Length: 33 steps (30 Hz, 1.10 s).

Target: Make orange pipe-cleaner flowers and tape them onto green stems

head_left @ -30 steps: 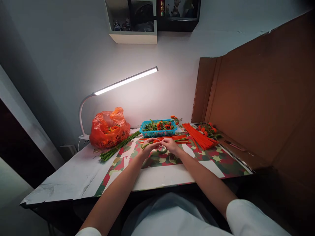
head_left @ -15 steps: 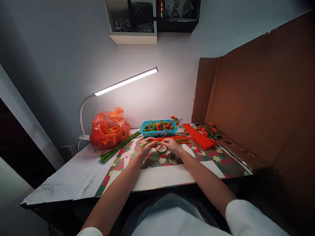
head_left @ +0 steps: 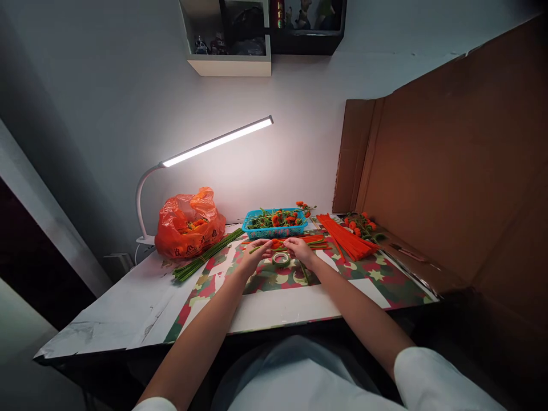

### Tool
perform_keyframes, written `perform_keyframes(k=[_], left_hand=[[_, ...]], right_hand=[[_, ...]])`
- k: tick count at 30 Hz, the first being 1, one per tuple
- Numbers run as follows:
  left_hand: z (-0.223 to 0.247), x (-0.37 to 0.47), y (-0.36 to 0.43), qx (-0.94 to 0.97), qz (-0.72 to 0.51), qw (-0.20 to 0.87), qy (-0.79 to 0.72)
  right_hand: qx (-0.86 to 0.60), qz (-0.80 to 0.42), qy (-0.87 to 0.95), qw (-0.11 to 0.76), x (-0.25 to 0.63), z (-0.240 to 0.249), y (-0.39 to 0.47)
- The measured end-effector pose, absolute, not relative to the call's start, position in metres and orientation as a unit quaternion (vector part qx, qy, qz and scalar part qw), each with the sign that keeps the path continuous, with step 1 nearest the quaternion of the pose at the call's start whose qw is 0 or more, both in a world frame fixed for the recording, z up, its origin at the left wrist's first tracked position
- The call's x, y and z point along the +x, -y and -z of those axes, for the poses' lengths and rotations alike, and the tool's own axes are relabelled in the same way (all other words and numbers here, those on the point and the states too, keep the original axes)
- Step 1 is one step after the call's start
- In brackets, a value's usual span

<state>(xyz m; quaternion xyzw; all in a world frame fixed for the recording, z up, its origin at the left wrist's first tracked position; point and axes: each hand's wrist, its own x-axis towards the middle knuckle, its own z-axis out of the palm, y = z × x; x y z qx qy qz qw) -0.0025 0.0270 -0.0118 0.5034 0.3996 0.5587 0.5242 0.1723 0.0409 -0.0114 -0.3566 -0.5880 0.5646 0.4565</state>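
My left hand [head_left: 256,255] is closed on a thin green stem [head_left: 253,249], which pokes out to the left of the fingers. A small orange piece [head_left: 276,244] shows between my two hands, beside the left fingertips. My right hand [head_left: 299,249] is pinched just to the right of it; what its fingertips hold is too small to make out. Below the hands lies a roll of green tape [head_left: 281,260] on the patterned mat [head_left: 265,279]. Orange and green strips [head_left: 319,242] lie behind my right hand. Another green stem [head_left: 305,274] shows under the right wrist.
A blue basket [head_left: 274,232] of orange flowers stands at the back. To its left are a bundle of green stems [head_left: 205,257] and an orange plastic bag [head_left: 188,228]. Fanned orange strips [head_left: 349,240] lie right, near a cardboard wall [head_left: 428,171]. A lit lamp [head_left: 218,141] hangs above.
My hands have drawn slightly apart, and the orange piece between them shows more clearly. My left hand has turned a little. The view has shifted slightly.
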Motion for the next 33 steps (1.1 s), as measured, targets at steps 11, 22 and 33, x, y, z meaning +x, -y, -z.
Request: perform_keyframes(k=[11, 22, 33], left_hand=[[0.016, -0.001, -0.030, 0.458, -0.570, 0.580, -0.360], [0.016, 0.001, -0.027, 0.451, -0.590, 0.573, -0.347], [0.014, 0.001, -0.026, 0.431, -0.575, 0.610, -0.334]], right_hand=[[-0.326, -0.568, 0.577, 0.488, 0.169, 0.012, -0.034], [-0.338, -0.527, 0.562, 0.540, 0.161, 0.012, -0.029], [-0.333, -0.520, 0.585, 0.526, 0.165, 0.008, -0.024]])
